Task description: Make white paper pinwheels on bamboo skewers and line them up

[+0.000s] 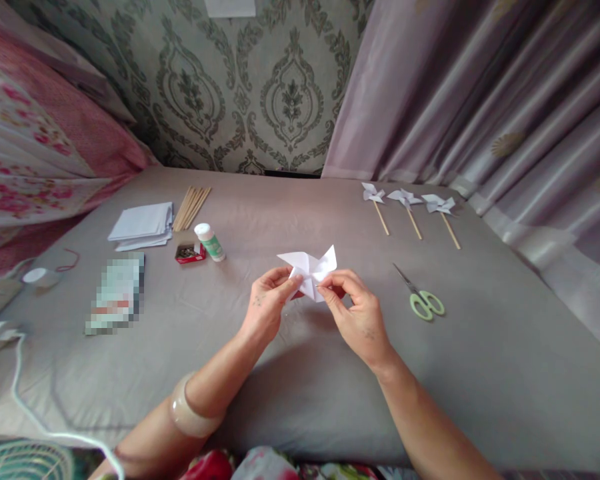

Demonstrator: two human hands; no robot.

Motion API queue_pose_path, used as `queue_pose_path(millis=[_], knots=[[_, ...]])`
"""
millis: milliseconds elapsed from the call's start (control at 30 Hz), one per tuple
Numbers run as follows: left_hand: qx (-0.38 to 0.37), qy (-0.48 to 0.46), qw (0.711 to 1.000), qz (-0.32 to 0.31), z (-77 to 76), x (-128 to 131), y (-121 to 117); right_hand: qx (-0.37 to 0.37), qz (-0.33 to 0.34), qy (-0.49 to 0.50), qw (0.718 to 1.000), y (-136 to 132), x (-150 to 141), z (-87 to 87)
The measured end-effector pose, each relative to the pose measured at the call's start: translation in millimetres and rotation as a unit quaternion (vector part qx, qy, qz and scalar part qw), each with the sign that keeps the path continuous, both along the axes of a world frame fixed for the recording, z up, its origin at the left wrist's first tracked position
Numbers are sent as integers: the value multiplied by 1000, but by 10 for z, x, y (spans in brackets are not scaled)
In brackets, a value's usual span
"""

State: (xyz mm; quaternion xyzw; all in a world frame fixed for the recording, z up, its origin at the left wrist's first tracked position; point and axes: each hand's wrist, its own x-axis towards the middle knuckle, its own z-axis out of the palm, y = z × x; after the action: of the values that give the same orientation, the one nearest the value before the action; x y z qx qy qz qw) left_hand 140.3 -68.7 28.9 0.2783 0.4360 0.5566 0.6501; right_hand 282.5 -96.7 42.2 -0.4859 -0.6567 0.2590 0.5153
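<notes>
A folded white paper pinwheel (308,272) is held up over the middle of the bed-like grey surface. My left hand (271,293) grips its left side, thumb on the front and fingers behind. At its lower right, my right hand (355,310) is closed in a pinch close to the paper. A tiny thin pin-like piece shows between that thumb and finger; its exact shape is too small to tell. To the right of my right hand lie scissors (422,297) with light green handles, blades slightly apart.
At the back right lie three paper pinwheels (405,198) on sticks. Toward the left are a stack of white paper (143,223), several wooden sticks (191,208), a red box of small metal pieces (190,253), a white-green bottle (210,242) and a blurred packet (117,293). A white cable (40,420) runs at front left.
</notes>
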Motion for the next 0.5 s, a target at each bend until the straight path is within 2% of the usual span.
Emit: queue_pose_path(millis=[167, 300, 500], knots=[[-4, -9, 1000, -3, 41, 11, -49, 65, -68, -63, 994, 2, -21, -48], [5, -14, 1000, -16, 46, 12, -65, 58, -95, -92, 990, -4, -36, -92], [24, -23, 998, -44, 60, 33, -80, 37, -108, -86, 990, -14, -50, -118]])
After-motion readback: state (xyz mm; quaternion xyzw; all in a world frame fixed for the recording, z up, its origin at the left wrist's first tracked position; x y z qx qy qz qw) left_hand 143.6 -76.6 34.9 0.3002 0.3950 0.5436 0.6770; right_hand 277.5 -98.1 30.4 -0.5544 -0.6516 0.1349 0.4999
